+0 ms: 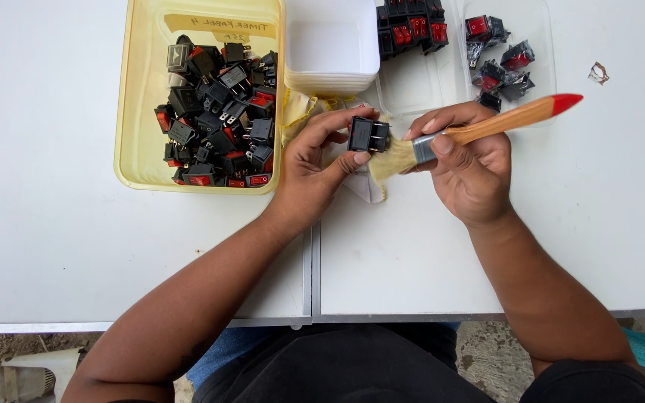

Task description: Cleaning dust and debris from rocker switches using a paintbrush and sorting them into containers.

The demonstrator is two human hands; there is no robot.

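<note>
Left hand [309,168] pinches a black rocker switch [368,135] between fingertips, while right hand [466,166] grips a wooden paintbrush [487,128], bristles touching the switch.

I see a white counter [61,224] with a seam in the middle. On it stand a yellow tray [137,127] of switches, stacked white tubs [331,45], two clear trays [539,30], and a cloth [363,186].

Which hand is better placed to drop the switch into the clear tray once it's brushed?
Left, probably. The left hand already pinches the black switch; the right hand is occupied gripping the paintbrush. The clear tray sits farther right, though, so it's a reach.
</note>
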